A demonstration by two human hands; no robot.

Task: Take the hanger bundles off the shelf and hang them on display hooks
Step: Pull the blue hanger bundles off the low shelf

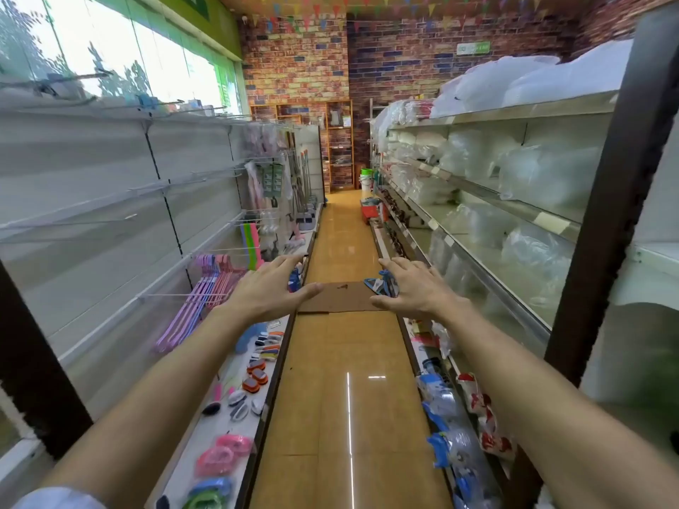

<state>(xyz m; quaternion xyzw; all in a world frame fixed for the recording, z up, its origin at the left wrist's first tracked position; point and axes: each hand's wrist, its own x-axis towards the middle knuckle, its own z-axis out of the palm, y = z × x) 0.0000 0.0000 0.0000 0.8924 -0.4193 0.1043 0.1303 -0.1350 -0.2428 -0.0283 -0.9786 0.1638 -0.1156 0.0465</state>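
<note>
Okay, both my left hand (270, 288) and right hand (411, 290) are spread, holding nothing, out over the aisle. Pink and purple hangers (200, 288) already hang on a left hook (176, 296); other left hooks bare, more hanging likely left.

Motion-blurred pink hangers (198, 299); far shelf goods (272, 185) indistinct.
</note>
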